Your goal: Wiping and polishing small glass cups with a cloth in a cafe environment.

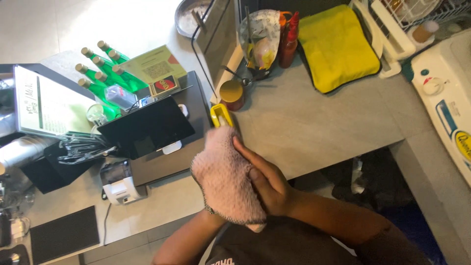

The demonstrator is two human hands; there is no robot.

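A pink knobbly cloth (223, 176) is wrapped over my left hand, which is hidden under it apart from the forearm below. My right hand (265, 179) presses against the cloth from the right, fingers curled over it. A yellow object (221, 115) pokes out above the top of the cloth; whether the cloth-covered hand holds it cannot be told. Both hands hover over the near edge of the grey counter (314, 127).
A black tablet on a stand (147, 128) and a small white printer (120, 186) sit to the left, green bottles (105, 68) behind them. A brown jar (232, 94), red sauce bottles (289, 39), a yellow cloth (338, 44), a dish rack (397, 19) and a white appliance (449, 93) stand further off.
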